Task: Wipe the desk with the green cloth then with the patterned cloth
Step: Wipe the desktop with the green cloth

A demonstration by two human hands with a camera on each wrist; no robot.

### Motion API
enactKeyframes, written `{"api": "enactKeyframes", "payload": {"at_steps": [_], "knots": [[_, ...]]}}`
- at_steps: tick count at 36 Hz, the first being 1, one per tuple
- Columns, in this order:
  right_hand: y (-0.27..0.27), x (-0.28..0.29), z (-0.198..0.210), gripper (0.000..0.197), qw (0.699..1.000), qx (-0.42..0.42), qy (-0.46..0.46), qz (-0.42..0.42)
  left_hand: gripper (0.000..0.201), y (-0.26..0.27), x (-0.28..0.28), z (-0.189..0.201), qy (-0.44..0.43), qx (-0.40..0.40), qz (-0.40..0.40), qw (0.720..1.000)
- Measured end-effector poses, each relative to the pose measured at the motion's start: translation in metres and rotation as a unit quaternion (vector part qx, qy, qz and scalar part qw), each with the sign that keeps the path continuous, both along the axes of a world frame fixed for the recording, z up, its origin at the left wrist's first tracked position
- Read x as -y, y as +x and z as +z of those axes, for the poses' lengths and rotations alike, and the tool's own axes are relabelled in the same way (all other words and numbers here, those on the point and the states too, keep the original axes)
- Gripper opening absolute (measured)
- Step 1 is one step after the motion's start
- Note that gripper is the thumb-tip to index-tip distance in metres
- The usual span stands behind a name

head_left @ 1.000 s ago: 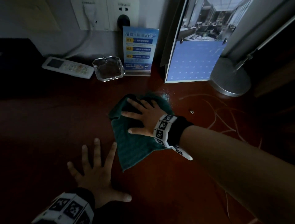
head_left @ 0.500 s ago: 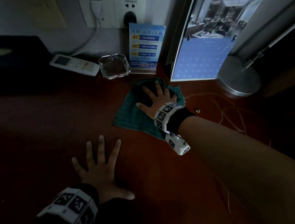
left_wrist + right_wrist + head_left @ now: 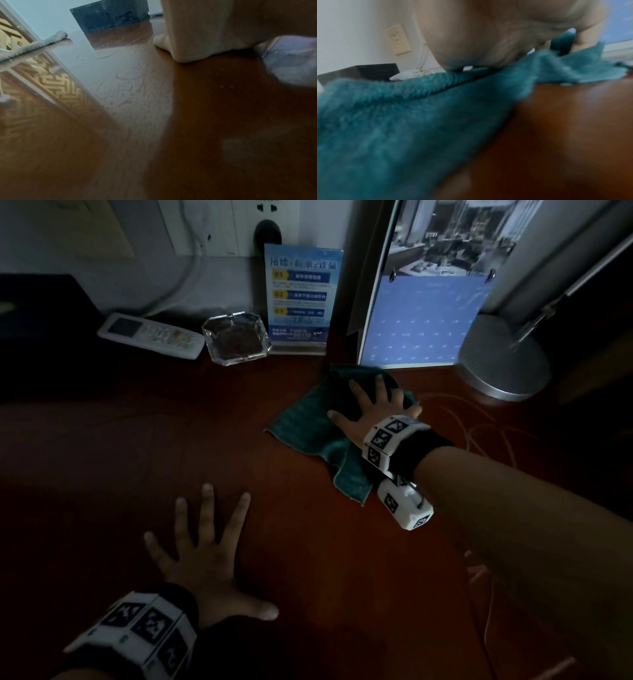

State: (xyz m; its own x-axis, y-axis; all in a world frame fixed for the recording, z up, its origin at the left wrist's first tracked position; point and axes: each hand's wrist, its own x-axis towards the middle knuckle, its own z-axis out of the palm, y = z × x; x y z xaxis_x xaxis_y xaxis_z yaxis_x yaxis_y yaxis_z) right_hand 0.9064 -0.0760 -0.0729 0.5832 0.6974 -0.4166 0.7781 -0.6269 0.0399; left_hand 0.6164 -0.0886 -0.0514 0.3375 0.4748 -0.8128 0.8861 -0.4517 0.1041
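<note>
The green cloth [image 3: 308, 429] lies on the dark red-brown desk [image 3: 171, 440], just in front of the calendar. My right hand [image 3: 371, 402] presses flat on it with spread, straight fingers; the right wrist view shows the palm [image 3: 488, 40] on the fuzzy green cloth [image 3: 402, 121]. My left hand [image 3: 205, 546] rests flat on the bare desk near the front, fingers splayed. In the left wrist view a pale grey cloth edge [image 3: 34, 44] lies at the desk's far left; whether it is patterned I cannot tell.
Along the back stand a white remote [image 3: 150, 335], a glass ashtray [image 3: 236, 338], a blue sign stand [image 3: 301, 299], a calendar [image 3: 421, 320] and a silver lamp base [image 3: 503, 361]. A black box [image 3: 109, 14] sits at the far left. Thin cable loops [image 3: 479, 433] lie right of the cloth.
My right hand has pushed the green cloth away from me and to the right, up to the calendar's foot. The left hand has stayed flat in place.
</note>
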Motion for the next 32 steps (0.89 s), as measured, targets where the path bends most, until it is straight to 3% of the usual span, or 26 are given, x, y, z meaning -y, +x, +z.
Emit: {"api": "enactKeyframes", "payload": {"at_steps": [12, 16, 18, 20, 23, 32], "knots": [[0.044, 0.027, 0.0, 0.089, 0.994, 0.007, 0.008, -0.106, 0.148, -0.001, 0.001, 0.0, 0.0, 0.004, -0.002, 1.0], [0.061, 0.029, 0.028, 0.055, 0.989, 0.08, 0.118, 0.034, 0.149, 0.0, 0.0, -0.002, 0.002, 0.0, -0.002, 1.0], [0.064, 0.033, 0.03, 0.045, 0.981, 0.055, 0.135, 0.127, 0.149, 0.0, 0.0, -0.002, 0.006, 0.001, -0.003, 1.0], [0.06, 0.038, 0.023, 0.047, 0.983, -0.034, 0.103, 0.149, 0.149, -0.001, 0.0, -0.002, 0.008, 0.002, -0.005, 1.0], [0.057, 0.044, 0.012, 0.061, 0.988, -0.107, 0.064, 0.09, 0.149, -0.001, 0.001, -0.003, 0.011, 0.002, -0.005, 1.0], [0.048, 0.056, 0.002, 0.075, 0.995, -0.099, 0.002, 0.025, 0.149, -0.002, 0.002, -0.004, 0.028, 0.006, -0.009, 1.0]]}}
